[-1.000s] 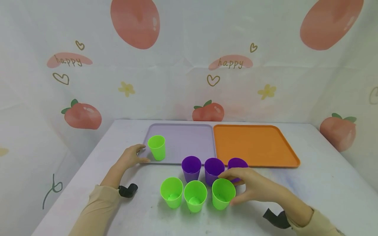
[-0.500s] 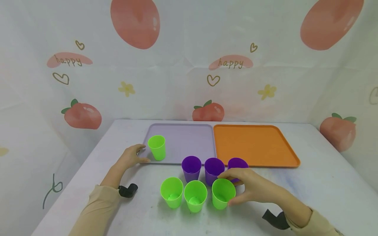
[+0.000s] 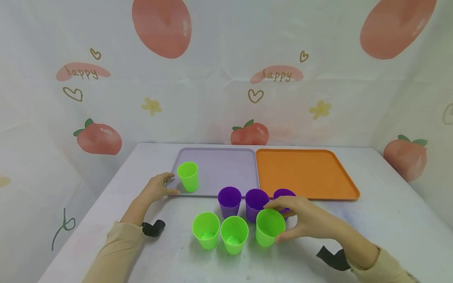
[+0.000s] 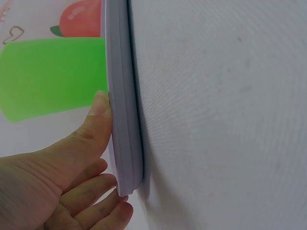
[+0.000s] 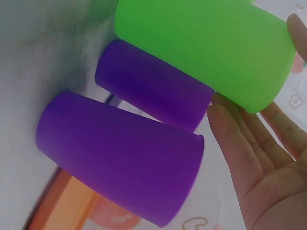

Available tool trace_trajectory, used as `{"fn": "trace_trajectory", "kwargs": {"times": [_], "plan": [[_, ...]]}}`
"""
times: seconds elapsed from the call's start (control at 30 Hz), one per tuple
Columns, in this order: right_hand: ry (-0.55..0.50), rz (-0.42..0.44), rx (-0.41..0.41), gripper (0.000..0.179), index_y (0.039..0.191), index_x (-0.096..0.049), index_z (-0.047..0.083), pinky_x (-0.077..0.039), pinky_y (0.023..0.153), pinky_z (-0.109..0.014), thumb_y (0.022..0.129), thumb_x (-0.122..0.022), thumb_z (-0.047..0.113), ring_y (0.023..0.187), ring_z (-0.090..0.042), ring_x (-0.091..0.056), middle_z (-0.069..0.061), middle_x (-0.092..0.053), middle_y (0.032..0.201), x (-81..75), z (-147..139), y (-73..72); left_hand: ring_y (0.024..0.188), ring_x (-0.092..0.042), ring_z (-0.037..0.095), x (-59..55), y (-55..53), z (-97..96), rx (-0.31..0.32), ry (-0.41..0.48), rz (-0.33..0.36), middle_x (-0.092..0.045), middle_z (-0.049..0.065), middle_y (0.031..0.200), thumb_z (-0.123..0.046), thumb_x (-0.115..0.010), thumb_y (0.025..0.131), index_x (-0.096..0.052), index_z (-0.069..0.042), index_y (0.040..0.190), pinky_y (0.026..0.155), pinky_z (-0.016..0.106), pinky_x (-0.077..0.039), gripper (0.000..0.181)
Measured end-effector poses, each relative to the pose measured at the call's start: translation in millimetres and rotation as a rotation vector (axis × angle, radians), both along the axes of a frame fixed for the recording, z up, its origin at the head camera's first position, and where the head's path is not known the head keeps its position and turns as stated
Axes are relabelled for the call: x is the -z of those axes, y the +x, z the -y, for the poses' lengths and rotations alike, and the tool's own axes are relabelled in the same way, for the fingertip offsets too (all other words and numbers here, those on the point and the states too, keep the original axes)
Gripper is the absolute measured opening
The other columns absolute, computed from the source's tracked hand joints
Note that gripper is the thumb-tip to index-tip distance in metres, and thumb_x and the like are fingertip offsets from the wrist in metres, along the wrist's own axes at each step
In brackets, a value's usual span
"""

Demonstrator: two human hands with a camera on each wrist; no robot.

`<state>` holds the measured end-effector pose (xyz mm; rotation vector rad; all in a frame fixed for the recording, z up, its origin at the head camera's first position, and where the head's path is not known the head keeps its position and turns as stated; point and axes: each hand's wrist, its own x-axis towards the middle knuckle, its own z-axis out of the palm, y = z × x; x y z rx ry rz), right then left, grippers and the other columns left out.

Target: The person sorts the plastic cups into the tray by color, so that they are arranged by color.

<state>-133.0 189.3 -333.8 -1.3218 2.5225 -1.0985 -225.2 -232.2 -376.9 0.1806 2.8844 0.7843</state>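
My right hand holds a green cup by its rim, thumb on the near side and fingers on the far side. In the right wrist view this green cup hangs beside two purple cups. My left hand is at the front left corner of the lilac tray, its thumb touching the rim and its fingers loosely bent around the corner. Just right of it, apart from the hand, a green cup stands upright on that tray.
Two more green cups, a left one and a middle one, stand on the white table. Behind them is a row of purple cups, the rightmost partly hidden by my right hand. An orange tray adjoins the lilac one.
My right hand and the green cup in it have risen slightly and shifted a little right. The left hand and the other cups have stayed put.
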Motion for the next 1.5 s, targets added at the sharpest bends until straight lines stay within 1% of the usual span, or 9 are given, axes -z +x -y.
{"fn": "trace_trajectory", "kwargs": {"times": [0.27, 0.53, 0.7, 0.97, 1.1, 1.3, 1.5], "plan": [[-0.01, -0.043, 0.001, 0.055, 0.117, -0.057, 0.01, -0.057, 0.078, -0.024, 0.073, -0.078, 0.036, 0.094, -0.008, -0.062, 0.001, -0.065, 0.103, -11.3, -1.9, -2.2, 0.125, -0.043, 0.048, 0.2, 0.2, -0.6, -0.005, 0.005, 0.006, -0.043, 0.033, 0.136, -0.025, -0.077, 0.076, -0.042, 0.008, 0.133, 0.103, 0.056, -0.04, 0.075], [0.013, -0.101, -0.01, 0.055, 0.119, -0.057, 0.011, -0.057, 0.078, -0.023, 0.074, -0.077, 0.035, 0.095, -0.008, -0.064, 0.0, -0.067, 0.108, -27.4, -0.5, -6.2, 0.125, -0.043, 0.048, 0.0, 0.2, -0.7, -0.009, 0.007, 0.009, -0.043, 0.033, 0.136, -0.025, -0.077, 0.076, -0.042, 0.008, 0.133, 0.103, 0.056, -0.039, 0.075], [0.007, -0.123, -0.01, 0.056, 0.12, -0.057, 0.011, -0.058, 0.078, -0.024, 0.073, -0.078, 0.034, 0.095, -0.007, -0.063, 0.0, -0.067, 0.109, -32.3, -1.2, -7.4, 0.125, -0.043, 0.048, -0.3, 0.5, -1.1, -0.008, 0.002, 0.009, -0.043, 0.033, 0.136, -0.025, -0.077, 0.076, -0.042, 0.008, 0.133, 0.103, 0.056, -0.039, 0.075], [-0.005, -0.094, 0.024, 0.056, 0.121, -0.057, 0.014, -0.058, 0.079, -0.027, 0.073, -0.079, 0.032, 0.098, -0.004, -0.061, 0.003, -0.065, 0.112, -42.6, -6.2, -7.9, 0.125, -0.042, 0.048, -1.6, 1.6, -1.8, -0.008, 0.008, 0.01, -0.043, 0.033, 0.136, -0.024, -0.077, 0.076, -0.042, 0.008, 0.133, 0.104, 0.055, -0.039, 0.074], [-0.001, -0.138, 0.039, 0.057, 0.121, -0.058, 0.012, -0.058, 0.077, -0.028, 0.072, -0.08, 0.029, 0.098, -0.005, -0.062, 0.002, -0.066, 0.112, -48.5, -9.2, -10.1, 0.125, -0.042, 0.048, -1.5, 1.7, -1.7, -0.006, 0.006, 0.004, -0.043, 0.033, 0.136, -0.024, -0.077, 0.076, -0.042, 0.008, 0.133, 0.103, 0.055, -0.039, 0.074], [-0.04, -0.226, 0.029, 0.06, 0.119, -0.059, 0.008, -0.058, 0.076, -0.026, 0.066, -0.084, 0.022, 0.097, -0.007, -0.063, -0.003, -0.066, 0.111, -54.4, -12.1, -16.7, 0.125, -0.042, 0.048, -1.7, 1.7, -1.9, -0.003, 0.008, 0.003, -0.043, 0.033, 0.136, -0.024, -0.077, 0.076, -0.042, 0.009, 0.133, 0.103, 0.056, -0.039, 0.074], [-0.035, -0.25, 0.044, 0.061, 0.119, -0.059, 0.008, -0.059, 0.074, -0.026, 0.066, -0.085, 0.02, 0.098, -0.005, -0.063, -0.002, -0.066, 0.111, -60.7, -14.8, -23.9, 0.125, -0.043, 0.048, -1.1, 0.6, -1.0, -0.003, 0.002, 0.0, -0.043, 0.033, 0.136, -0.024, -0.076, 0.076, -0.042, 0.008, 0.133, 0.103, 0.055, -0.039, 0.074]]}}
